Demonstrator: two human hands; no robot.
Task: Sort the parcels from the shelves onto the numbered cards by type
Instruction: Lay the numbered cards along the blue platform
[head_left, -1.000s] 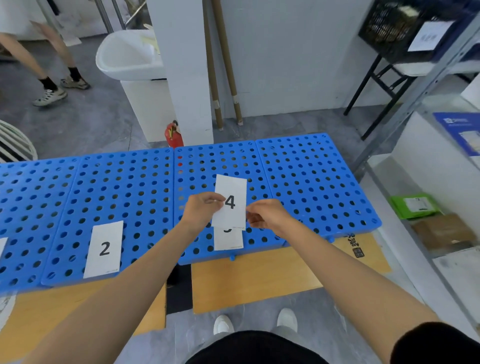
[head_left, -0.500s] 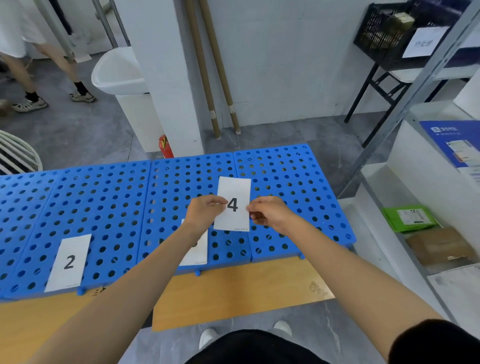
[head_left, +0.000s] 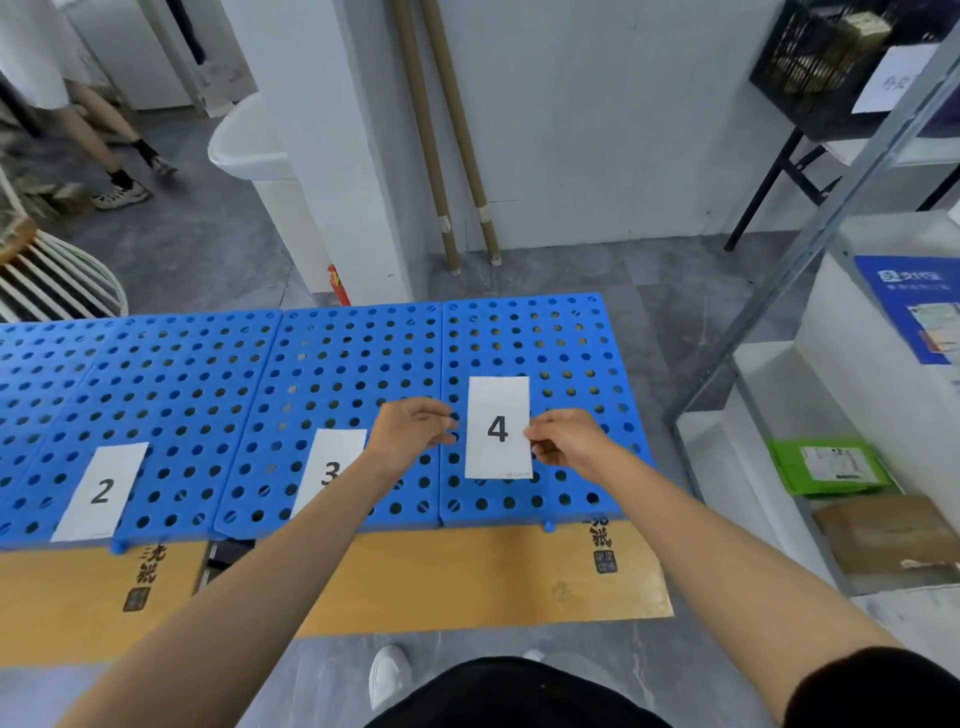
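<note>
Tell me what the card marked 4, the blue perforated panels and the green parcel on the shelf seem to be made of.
Card marked 4: thin paper or light card, matt white; flat though pinched at one edge.
Blue panels: moulded plastic, slight gloss, regular round holes.
Green parcel: probably a plastic mailer bag, smooth, faint sheen, white label on top.

Bright, even, diffuse light; shadows faint and soft. Sharp: the blue perforated boards (head_left: 337, 374), likewise the card marked 4 (head_left: 497, 431) over them. Beyond the boards' left end, a person's legs (head_left: 96, 132) smeared by motion. Right of the boards, shelf upright (head_left: 813, 244) leans with wide-angle bend.
</note>
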